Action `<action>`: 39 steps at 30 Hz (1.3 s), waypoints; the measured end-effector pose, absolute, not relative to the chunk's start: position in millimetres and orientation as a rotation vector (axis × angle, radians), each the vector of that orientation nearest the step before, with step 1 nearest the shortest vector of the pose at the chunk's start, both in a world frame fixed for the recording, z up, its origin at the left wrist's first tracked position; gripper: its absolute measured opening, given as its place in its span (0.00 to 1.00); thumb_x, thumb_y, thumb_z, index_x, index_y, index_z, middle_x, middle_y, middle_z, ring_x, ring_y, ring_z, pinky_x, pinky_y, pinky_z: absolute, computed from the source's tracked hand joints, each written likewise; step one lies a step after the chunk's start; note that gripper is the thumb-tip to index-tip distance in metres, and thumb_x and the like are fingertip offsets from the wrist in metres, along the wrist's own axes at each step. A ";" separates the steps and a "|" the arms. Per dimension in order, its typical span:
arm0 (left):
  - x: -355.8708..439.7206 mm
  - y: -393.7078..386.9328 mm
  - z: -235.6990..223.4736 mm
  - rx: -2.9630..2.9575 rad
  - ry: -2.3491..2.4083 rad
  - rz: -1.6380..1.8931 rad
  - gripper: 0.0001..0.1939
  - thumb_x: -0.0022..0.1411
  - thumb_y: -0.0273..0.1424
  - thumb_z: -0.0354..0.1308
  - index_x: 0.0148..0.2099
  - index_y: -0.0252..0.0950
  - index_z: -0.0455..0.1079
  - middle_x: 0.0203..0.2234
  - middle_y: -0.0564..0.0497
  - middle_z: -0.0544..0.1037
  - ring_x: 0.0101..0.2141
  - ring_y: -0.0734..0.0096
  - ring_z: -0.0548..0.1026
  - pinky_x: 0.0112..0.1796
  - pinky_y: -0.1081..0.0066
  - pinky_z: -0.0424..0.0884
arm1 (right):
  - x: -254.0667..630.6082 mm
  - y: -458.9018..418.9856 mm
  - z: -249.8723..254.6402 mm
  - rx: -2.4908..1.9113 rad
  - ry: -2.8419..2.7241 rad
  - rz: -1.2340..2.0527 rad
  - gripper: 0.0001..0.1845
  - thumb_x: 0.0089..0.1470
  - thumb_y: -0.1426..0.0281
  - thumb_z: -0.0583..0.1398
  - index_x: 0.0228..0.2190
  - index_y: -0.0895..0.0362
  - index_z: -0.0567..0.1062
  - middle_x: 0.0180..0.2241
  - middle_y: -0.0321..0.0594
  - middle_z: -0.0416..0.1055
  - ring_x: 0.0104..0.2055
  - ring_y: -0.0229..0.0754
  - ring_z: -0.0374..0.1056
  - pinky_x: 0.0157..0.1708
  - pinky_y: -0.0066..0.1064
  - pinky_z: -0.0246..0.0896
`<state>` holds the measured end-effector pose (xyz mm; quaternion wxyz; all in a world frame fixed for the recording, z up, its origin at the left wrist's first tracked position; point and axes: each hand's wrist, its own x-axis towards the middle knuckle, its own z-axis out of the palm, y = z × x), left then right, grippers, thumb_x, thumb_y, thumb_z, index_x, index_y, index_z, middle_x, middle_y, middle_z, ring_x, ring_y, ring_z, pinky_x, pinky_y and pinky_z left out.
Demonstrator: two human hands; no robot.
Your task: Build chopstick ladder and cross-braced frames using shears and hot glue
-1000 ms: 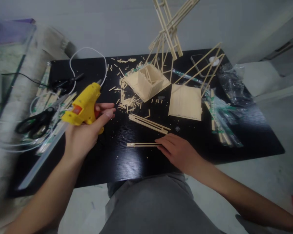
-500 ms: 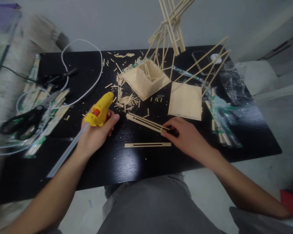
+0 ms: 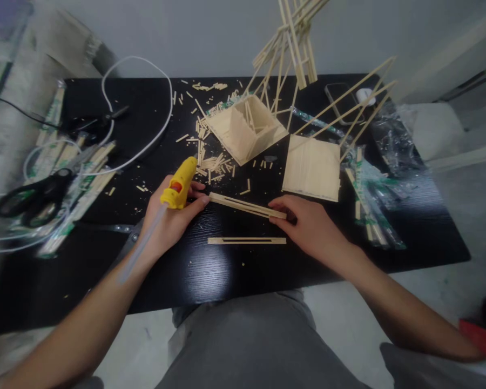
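Note:
My left hand [image 3: 168, 221] is closed on a yellow hot glue gun [image 3: 181, 181] with a clear glue stick [image 3: 146, 246] trailing from its back. The gun's nozzle points away from me, toward the wood scraps. The thumb of that hand reaches the left end of a narrow frame of thin wooden sticks [image 3: 243, 206]; whether it touches is hard to tell. At the frame's right end, my right hand [image 3: 308, 221] pinches it between thumb and fingers. A second flat stick frame [image 3: 247, 241] lies on the black table [image 3: 243, 281], nearer to me.
Behind stand a wooden stick structure with a box base [image 3: 247, 138] and a square panel with sticks [image 3: 311, 167]. Cut scraps [image 3: 214, 165] are scattered beside them. Scissors [image 3: 36, 200], packaged sticks [image 3: 91, 192] and a white cable [image 3: 172, 102] lie left; plastic wrappers [image 3: 376, 200] and a phone [image 3: 342, 102] right.
My left hand has moved right with the glue gun, its thumb coming to the frame's left end. The held frame looks turned more onto its edge. The view has shifted slightly.

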<state>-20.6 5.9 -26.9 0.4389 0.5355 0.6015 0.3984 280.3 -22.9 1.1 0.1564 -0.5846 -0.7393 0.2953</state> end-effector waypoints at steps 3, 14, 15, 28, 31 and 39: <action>-20.9 6.1 -27.5 1.392 1.447 0.966 0.21 0.57 0.38 0.75 0.49 0.40 0.72 0.48 0.48 0.84 0.41 0.64 0.83 0.47 0.62 0.80 | 282.3 -19.4 4.4 -1.628 -2.100 0.834 0.07 0.61 0.77 0.69 0.40 0.54 0.82 0.38 0.38 0.83 0.38 0.46 0.78 0.41 0.36 0.69; -16.0 6.3 -15.1 1.112 1.439 0.999 0.15 0.55 0.38 0.77 0.36 0.38 0.75 0.32 0.53 0.81 0.31 0.70 0.80 0.38 0.69 0.80 | 282.6 -23.5 21.6 -1.541 -1.878 0.989 0.05 0.59 0.74 0.71 0.37 0.53 0.83 0.33 0.34 0.82 0.32 0.40 0.76 0.35 0.32 0.70; -16.5 6.5 -13.4 1.100 1.429 1.001 0.14 0.55 0.37 0.77 0.35 0.38 0.75 0.31 0.54 0.82 0.31 0.70 0.81 0.39 0.70 0.81 | 281.8 -25.9 22.8 -1.524 -1.880 0.966 0.05 0.59 0.75 0.71 0.37 0.53 0.83 0.34 0.34 0.82 0.33 0.40 0.76 0.35 0.32 0.70; -17.2 5.7 -1.5 0.913 1.255 1.060 0.21 0.41 0.26 0.82 0.33 0.38 0.73 0.34 0.54 0.85 0.37 0.71 0.82 0.44 0.73 0.80 | 264.8 -79.7 21.6 -1.239 -1.855 0.883 0.12 0.64 0.74 0.69 0.48 0.50 0.81 0.48 0.40 0.79 0.47 0.41 0.78 0.43 0.31 0.78; -17.0 4.9 -2.2 0.942 1.258 1.035 0.21 0.42 0.27 0.82 0.33 0.39 0.72 0.35 0.53 0.85 0.38 0.67 0.83 0.44 0.69 0.81 | 260.3 -91.4 16.5 -1.217 -1.912 0.814 0.14 0.64 0.74 0.70 0.49 0.50 0.79 0.48 0.40 0.78 0.42 0.39 0.78 0.41 0.31 0.79; -17.2 3.2 -3.5 1.091 1.356 0.906 0.18 0.44 0.32 0.81 0.31 0.40 0.73 0.36 0.52 0.85 0.40 0.63 0.83 0.46 0.67 0.79 | 247.5 -116.3 -5.8 -1.198 -1.984 0.715 0.19 0.64 0.60 0.71 0.52 0.52 0.76 0.49 0.45 0.76 0.44 0.45 0.79 0.42 0.35 0.81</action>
